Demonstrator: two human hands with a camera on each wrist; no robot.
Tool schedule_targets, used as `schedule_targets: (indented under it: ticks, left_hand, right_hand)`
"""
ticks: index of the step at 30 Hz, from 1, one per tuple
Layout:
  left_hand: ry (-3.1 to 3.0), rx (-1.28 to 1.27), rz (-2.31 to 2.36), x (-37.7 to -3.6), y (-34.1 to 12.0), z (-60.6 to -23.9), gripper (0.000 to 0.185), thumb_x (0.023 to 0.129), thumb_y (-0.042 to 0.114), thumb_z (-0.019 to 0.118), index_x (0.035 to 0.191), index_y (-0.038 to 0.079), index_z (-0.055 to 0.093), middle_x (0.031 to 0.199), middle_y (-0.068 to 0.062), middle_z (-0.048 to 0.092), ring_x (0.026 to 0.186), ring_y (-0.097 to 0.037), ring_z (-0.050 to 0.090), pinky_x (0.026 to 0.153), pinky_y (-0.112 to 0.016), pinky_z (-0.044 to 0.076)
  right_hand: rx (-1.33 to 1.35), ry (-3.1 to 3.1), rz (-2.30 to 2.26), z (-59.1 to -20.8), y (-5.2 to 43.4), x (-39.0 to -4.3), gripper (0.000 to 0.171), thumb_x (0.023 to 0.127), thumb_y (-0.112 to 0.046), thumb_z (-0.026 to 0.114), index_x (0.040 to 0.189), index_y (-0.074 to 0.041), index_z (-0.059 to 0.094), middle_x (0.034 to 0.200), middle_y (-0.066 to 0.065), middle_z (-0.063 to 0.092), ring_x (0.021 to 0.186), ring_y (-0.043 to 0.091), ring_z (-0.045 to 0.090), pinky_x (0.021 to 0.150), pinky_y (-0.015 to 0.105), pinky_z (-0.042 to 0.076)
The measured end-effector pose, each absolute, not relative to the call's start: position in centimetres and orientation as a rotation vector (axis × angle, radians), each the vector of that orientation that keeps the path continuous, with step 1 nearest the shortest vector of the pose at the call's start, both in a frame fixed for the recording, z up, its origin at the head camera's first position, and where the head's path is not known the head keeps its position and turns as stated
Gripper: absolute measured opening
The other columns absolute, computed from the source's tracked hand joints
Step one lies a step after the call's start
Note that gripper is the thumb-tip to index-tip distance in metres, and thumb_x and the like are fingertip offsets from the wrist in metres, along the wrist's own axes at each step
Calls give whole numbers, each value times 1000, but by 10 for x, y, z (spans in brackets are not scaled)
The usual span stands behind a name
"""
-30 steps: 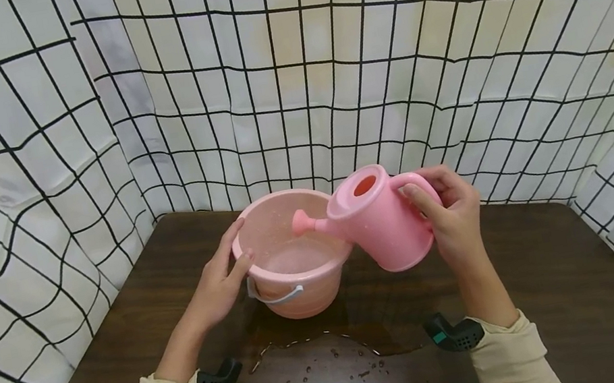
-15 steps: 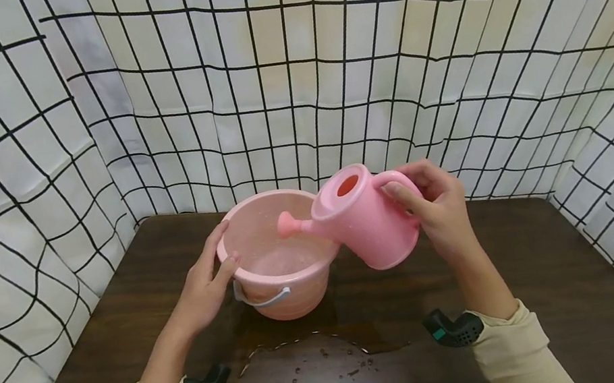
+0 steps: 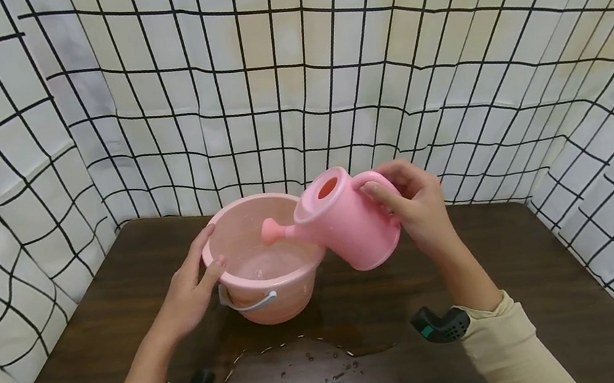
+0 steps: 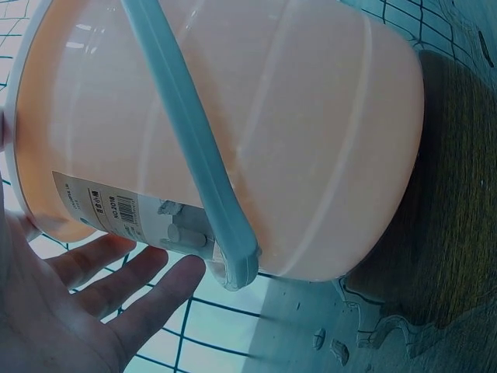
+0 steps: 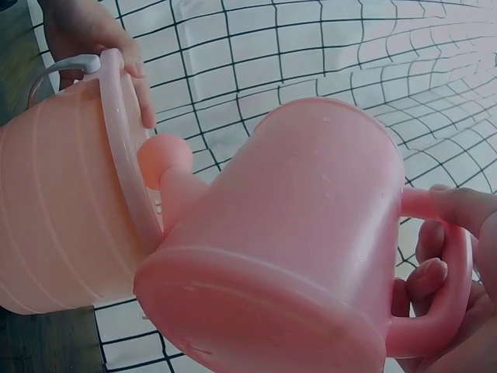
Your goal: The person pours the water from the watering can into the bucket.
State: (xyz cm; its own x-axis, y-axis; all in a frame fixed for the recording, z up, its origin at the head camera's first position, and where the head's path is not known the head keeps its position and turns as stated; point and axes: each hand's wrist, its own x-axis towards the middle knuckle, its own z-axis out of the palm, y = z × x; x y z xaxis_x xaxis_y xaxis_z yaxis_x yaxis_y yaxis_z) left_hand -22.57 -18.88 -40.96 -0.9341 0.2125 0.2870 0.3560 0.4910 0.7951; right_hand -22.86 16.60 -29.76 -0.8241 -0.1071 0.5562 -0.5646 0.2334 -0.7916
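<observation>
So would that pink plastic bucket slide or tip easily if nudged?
Probably slides: the pink plastic bucket sits beside spilled water on the dark wooden table. It looks light, holding little water. The left hand on its rim suggests it needs steadying.

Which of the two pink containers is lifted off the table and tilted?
The watering can: the right hand grips its handle, spout tipped over the bucket, which stands on the table steadied by the left hand.
</observation>
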Motion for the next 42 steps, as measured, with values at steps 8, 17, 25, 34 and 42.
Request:
schedule_targets:
  ticks: [8, 17, 25, 34, 42]
  left_hand:
    - [-2577, -502, -1431, -226, -190, -410, 62, 101, 32, 45, 156, 29, 15, 160, -13, 22, 143, -43, 28, 107, -69, 27]
    - [-2579, -477, -1439, -222, -189, -413, 61, 101, 32, 45, 155, 31, 16, 160, -13, 24, 143, -41, 29, 106, -69, 28]
    - [-2575, -485, -1429, -224, -189, -411, 61, 101, 32, 45, 155, 32, 17, 160, -12, 23, 144, -40, 27, 108, -69, 27]
    - [-2573, -493, -1411, -223, -190, -411, 61, 101, 31, 45, 155, 30, 16, 160, -14, 23, 143, -42, 28, 107, -69, 28]
    - [-2566, -498, -1408, -223, -190, -409, 61, 101, 31, 45, 155, 28, 17, 160, -14, 24, 143, -41, 28, 107, -69, 28]
  right_hand:
    - [634, -2171, 1612, -292, 161, -233, 16, 89, -15, 69, 104, -8, 69, 91, -1, 69, 73, 18, 59, 60, 25, 54]
    - [631, -2240, 1568, -284, 155, -235, 19, 87, -21, 73, 102, -11, 70, 89, -4, 70, 72, 16, 61, 61, 25, 55]
    - [668, -2222, 1539, -278, 144, -242, 21, 83, -22, 76, 102, -12, 73, 93, -4, 71, 77, 15, 65, 66, 26, 57]
    - [764, -2253, 1473, -272, 129, -249, 18, 81, -21, 78, 97, -12, 74, 88, 0, 72, 75, 13, 63, 63, 23, 55]
    - [837, -2342, 1359, -261, 120, -254, 19, 81, -22, 78, 97, -13, 75, 89, 3, 73, 74, 13, 63, 62, 23, 54]
